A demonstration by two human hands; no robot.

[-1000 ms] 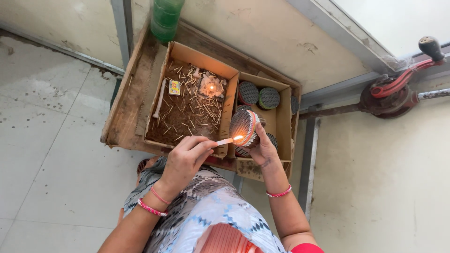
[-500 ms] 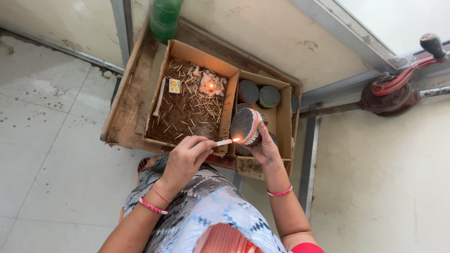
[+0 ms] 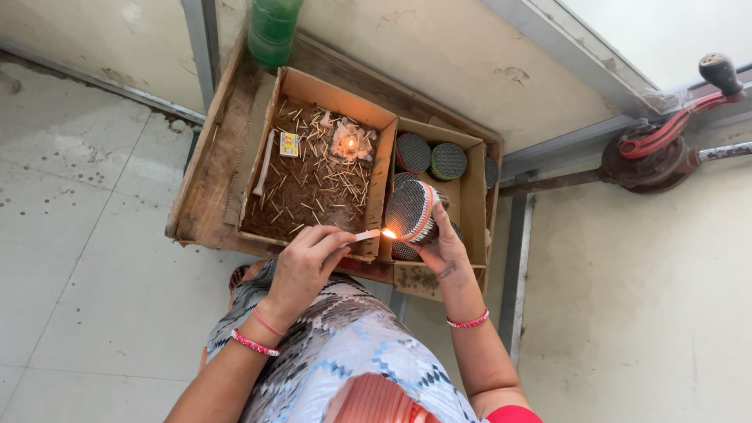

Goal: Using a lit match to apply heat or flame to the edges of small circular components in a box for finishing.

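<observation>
My left hand (image 3: 307, 265) pinches a short lit stick (image 3: 368, 234) whose flame touches the lower edge of a round bundle (image 3: 410, 210). My right hand (image 3: 444, 249) holds that bundle tilted on its side over the right cardboard box (image 3: 472, 194); its flat dark face is packed with small tips and its rim has red and white bands. A small candle flame (image 3: 350, 144) burns on a lump of wax in the left cardboard box (image 3: 378, 176), among scattered spent sticks.
Both boxes rest on a wooden tray (image 3: 205, 188) on the concrete floor. Similar round bundles (image 3: 448, 160) lie in the right box. A small yellow matchbox (image 3: 289, 143), a green bottle (image 3: 273, 30), a metal frame post (image 3: 513, 274) and a red-handled tool (image 3: 656, 145) are nearby.
The round bundle has turned slightly in my right hand, and the flame has stayed at its edge. Otherwise the hands have barely moved.
</observation>
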